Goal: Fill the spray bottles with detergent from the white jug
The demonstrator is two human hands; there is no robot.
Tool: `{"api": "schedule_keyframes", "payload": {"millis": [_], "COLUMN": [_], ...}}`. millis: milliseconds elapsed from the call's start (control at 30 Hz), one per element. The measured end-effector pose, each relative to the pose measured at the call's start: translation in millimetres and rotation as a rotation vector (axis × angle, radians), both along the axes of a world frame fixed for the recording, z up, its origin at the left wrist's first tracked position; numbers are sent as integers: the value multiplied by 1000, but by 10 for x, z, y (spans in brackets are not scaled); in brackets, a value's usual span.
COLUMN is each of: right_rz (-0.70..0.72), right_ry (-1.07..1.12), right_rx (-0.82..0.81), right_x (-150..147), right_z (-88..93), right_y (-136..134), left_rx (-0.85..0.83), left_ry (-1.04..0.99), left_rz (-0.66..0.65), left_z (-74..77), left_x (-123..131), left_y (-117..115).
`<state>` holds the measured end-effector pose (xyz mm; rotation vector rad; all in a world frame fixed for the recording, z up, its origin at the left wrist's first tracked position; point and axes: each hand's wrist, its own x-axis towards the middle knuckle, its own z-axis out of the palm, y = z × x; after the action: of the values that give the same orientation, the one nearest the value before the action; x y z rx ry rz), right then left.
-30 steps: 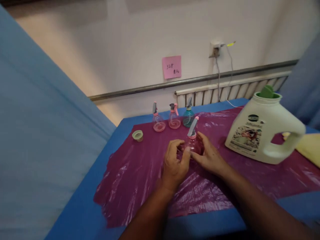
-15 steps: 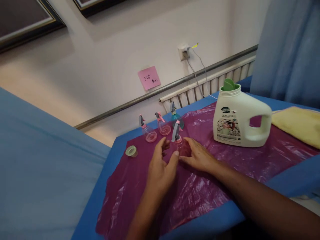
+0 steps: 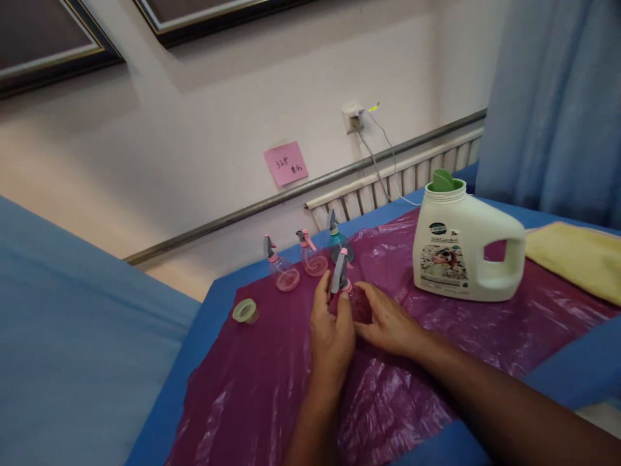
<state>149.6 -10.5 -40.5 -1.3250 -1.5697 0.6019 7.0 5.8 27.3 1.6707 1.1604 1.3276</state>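
A clear spray bottle (image 3: 343,274) with a grey and pink trigger head stands upright on the purple plastic sheet (image 3: 262,382), between my two hands. My left hand (image 3: 332,327) closes on its left side, the thumb near the pink collar and the fingers partly hidden behind. From the right, my right hand (image 3: 388,320) curls thumb and fingers around the bottle's body. Behind them stand two more clear spray bottles, a left one (image 3: 284,274) and a middle one (image 3: 314,260), plus a teal spray bottle (image 3: 341,244).
A pale green cup-like cap (image 3: 246,311) lies at the left of the sheet. To the right stands a large cream handled jug (image 3: 466,243) with a green piece in its mouth, beside a folded yellow cloth (image 3: 577,255). A blue curtain (image 3: 82,349) hangs at left.
My left hand has moved right and closed in on the spray bottle. My right hand stays around it. The view has shifted slightly, so the scene sits lower.
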Motion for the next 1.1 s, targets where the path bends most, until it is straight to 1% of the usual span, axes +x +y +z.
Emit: {"api": "schedule_keyframes", "payload": {"millis": [233,300,433,533,767,967,1100], "right_rz": [50,54,43,43,27,35,42], "right_ry": [59,65,60,50,42,27,18], "right_rx": [23,30,19,8,-10,-14,-29], "right_x": [30,39,49,47,44,50,55], "right_z": [65,83,85,66,55,58,78], "right_y": [-12,-21,-31,-21,-18,-22,-26], "left_rx": [13,12,2,-1,-8,-59,-40], "left_ry": [-27,-43,-109,-143,-193,-315,-302], "left_rz": [95,76,-16,-10,81,-36,-12], "left_z": [-26,-50,-131,-174,-172,-189,-159], "left_x": [45,57,69,77,115,149,171], "left_y": [59,52,31,44,71,53,61]}}
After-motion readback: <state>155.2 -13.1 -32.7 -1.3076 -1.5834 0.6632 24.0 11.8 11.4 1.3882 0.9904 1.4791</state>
